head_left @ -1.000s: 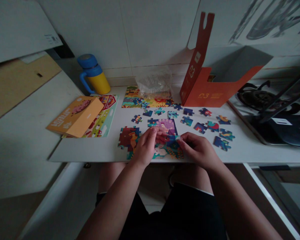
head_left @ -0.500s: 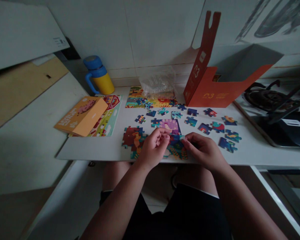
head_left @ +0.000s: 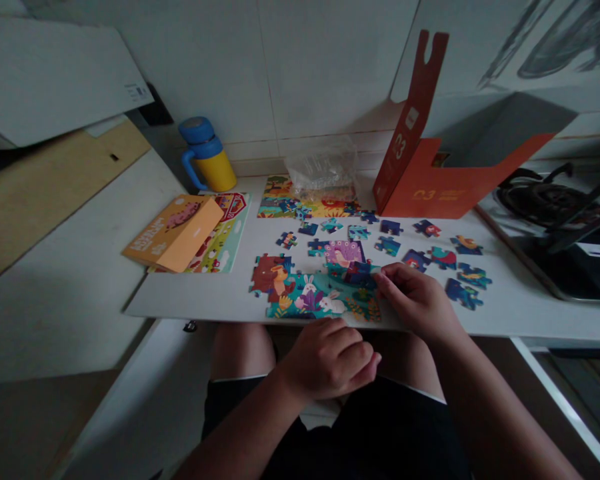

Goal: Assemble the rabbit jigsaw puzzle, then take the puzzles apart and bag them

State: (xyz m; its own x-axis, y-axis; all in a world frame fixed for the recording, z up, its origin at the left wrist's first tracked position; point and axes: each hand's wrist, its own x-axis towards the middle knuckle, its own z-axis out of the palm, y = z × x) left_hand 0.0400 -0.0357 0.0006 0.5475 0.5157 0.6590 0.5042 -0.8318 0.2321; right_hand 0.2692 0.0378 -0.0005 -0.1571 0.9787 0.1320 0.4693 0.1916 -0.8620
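My right hand [head_left: 420,300] pinches a dark blue and teal puzzle piece [head_left: 361,273] between thumb and fingertips. The piece lies tilted over the right part of a partly joined puzzle [head_left: 305,303] with rabbits, plants and a brown bear. Behind it is a pink peacock section [head_left: 344,252]; whether it is joined to the front part is partly covered. My left hand [head_left: 333,357] is curled into a loose fist over my lap, just off the table's front edge, with nothing showing in it.
Several loose puzzle pieces [head_left: 443,257] lie behind and right. An orange box [head_left: 450,190] stands at the back right, near a stove [head_left: 535,200]. A plastic bag [head_left: 325,170] rests on a picture sheet [head_left: 275,203]. Left are a yellow folder [head_left: 173,230] and a blue-yellow bottle [head_left: 210,157].
My left hand has left the puzzle and drawn back below the table edge, curling up and uncovering the rabbits. My right hand stays at the puzzle's right side; the view has shifted slightly.
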